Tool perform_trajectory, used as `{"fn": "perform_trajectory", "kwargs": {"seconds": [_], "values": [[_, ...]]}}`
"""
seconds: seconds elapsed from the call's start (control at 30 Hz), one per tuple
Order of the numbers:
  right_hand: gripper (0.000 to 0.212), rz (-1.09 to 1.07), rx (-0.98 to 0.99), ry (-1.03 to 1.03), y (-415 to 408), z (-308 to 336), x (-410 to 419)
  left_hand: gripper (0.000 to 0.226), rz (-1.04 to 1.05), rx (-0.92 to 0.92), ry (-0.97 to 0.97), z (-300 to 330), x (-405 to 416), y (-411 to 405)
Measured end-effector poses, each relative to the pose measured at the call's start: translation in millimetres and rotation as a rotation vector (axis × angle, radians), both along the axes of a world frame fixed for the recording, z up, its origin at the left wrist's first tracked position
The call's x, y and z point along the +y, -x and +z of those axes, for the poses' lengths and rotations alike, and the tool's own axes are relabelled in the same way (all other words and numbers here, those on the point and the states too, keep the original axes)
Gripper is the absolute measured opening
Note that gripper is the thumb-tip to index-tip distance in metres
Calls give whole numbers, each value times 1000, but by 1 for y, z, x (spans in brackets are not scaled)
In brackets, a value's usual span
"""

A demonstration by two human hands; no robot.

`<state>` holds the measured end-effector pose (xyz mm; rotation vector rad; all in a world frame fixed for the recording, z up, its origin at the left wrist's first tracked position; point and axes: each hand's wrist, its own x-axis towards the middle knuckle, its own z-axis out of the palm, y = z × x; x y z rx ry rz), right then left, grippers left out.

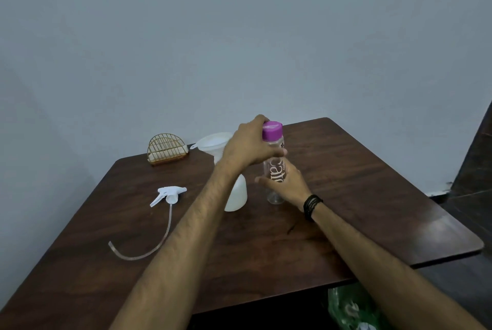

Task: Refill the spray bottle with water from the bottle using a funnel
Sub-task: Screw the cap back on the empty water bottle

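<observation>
A clear water bottle (275, 170) with a purple cap (272, 130) stands upright near the middle of the brown table (359, 196). My right hand (286, 186) grips its lower body. My left hand (250, 144) curls round its neck and the cap. Just left of it stands the white spray bottle (237, 196), partly hidden by my left forearm, with a white funnel (213, 143) sitting in its mouth. The white spray trigger head (169, 194) with its long curved tube (149, 250) lies on the table to the left.
A gold wire holder (167, 149) stands at the table's back edge against the grey wall. Green plastic (346, 305) lies below the table's front edge. A dark piece of furniture (474, 164) stands at the right.
</observation>
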<state>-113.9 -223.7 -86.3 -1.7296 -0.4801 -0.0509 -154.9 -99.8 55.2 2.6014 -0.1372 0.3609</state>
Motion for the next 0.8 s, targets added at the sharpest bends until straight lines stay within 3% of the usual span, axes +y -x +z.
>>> {"fn": "perform_trajectory", "kwargs": {"seconds": [0.13, 0.33, 0.43, 0.6, 0.8], "values": [[63, 36, 19, 13, 9, -9, -4, 78, 92, -16, 259, -34, -6, 17], [56, 147, -17, -17, 17, -8, -1, 46, 121, 12, 362, -65, 3, 35], [44, 215, -10, -47, 27, -6, -1, 44, 80, -29, 366, -54, 14, 50], [69, 181, -12, -90, 30, -8, 10, 44, 99, -101, 444, -27, 50, 75], [51, 83, -48, -42, 33, -7, 29, 49, 170, -150, 561, 2, 108, 103]]}}
